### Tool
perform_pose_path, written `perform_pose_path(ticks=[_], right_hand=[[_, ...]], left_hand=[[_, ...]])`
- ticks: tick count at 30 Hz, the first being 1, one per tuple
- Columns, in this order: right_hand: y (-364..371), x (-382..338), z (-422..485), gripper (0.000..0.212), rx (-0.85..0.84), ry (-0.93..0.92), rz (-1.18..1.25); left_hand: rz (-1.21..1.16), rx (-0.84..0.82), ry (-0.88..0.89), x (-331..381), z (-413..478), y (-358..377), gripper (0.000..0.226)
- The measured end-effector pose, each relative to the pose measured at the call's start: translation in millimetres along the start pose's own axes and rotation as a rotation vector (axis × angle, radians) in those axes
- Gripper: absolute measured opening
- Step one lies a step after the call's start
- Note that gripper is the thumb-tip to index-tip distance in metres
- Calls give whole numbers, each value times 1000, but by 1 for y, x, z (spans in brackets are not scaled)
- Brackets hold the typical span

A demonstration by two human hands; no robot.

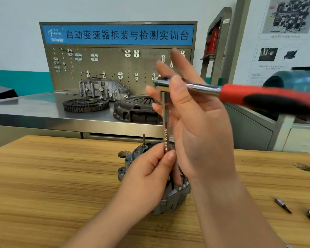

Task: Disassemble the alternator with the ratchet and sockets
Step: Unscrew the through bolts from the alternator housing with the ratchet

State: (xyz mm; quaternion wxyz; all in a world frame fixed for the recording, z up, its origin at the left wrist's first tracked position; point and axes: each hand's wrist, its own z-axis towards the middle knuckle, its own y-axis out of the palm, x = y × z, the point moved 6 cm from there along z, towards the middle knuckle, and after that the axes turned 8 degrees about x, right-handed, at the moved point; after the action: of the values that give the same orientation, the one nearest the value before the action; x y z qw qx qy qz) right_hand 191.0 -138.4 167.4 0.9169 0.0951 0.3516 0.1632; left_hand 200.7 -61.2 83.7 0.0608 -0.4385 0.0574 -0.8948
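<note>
Two grips: left hand [149, 174] pinches ext. bar [165, 122] low, right hand [195, 122] thumb-pinches ratchet [204, 88] head; keep bar plumb over alternator [177, 197], tip hidden, prob. seated.

- The left hand [149, 170] is sitting low, palm turned inward, its fingers curling and its thumb and forefinger pinching the lower end of the extension bar [165, 113].
- The left forearm [104, 217] is reaching in from the lower left.
- The right hand [199, 126] is standing higher, palm facing left, fingers pointing up and spread, clamping the ratchet [249, 95] by its neck between them.
- The right forearm [227, 212] is rising steeply from the lower right.
</note>
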Motion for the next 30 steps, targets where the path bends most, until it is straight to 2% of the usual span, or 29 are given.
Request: perform_pose_path(ticks=[3, 6, 9, 13, 15, 17, 20, 24, 28, 30], right_hand=[[1, -1, 1, 32, -21, -19, 4], [-3, 6, 0, 29, 27, 116, 170], [-6, 12, -1, 45, 58, 189, 159], [-3, 6, 0, 25, 49, 64, 32], [-1, 0, -1, 28, 7, -29, -5], [2, -1, -1, 32, -17, -44, 24], [-2, 5, 0, 27, 22, 97, 185], [-7, 14, 0, 40, 51, 184, 152], [-3, 6, 1, 26, 14, 55, 59], [-2, -1, 1, 28, -27, -45, -6]], left_hand=[[0, -6, -4, -1, 0, 0, 31], [-55, -42, -33, 0, -2, 0, 31], [-36, -55, -17, 0, -3, 1, 31], [0, 0, -15, -2, 0, -1, 29], [15, 5, -19, -2, 0, 0, 31], [13, -7, -16, -1, 0, -1, 30], [-47, -47, -20, -1, -1, 0, 32], [-28, -72, -4, 1, -2, 1, 30], [0, -6, 3, 1, 0, 0, 29], [15, 9, -9, -1, 0, -1, 27]])
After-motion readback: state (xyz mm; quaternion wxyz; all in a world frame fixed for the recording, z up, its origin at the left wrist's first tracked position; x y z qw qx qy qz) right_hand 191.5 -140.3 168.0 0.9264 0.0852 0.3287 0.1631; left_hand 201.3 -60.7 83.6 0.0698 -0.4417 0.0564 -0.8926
